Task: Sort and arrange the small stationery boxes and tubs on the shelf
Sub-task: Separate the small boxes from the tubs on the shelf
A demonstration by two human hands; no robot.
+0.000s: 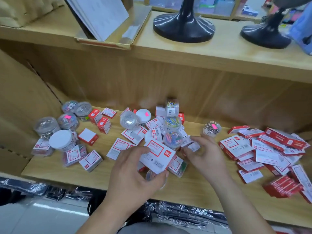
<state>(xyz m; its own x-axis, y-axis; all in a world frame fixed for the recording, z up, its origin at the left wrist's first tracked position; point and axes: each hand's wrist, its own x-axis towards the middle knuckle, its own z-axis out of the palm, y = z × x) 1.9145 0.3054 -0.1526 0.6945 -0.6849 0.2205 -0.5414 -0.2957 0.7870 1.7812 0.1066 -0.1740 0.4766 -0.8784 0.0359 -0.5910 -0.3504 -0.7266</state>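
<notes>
— What are my hands doing?
— Your left hand (135,173) grips a white-and-red box (156,155) over the shelf (59,173). Your right hand (206,157) pinches a smaller box (192,146) just beside it.
— And around them?
— Tubs of coloured clips (172,138) stand just behind your fingers. Clear tubs (62,125) cluster at the left, and flat red boxes (270,149) lie heaped at the right.

The left hand (133,171) and right hand (206,156) are bare up the forearms (236,200) (grey cloth (152,229) shows below).
</notes>
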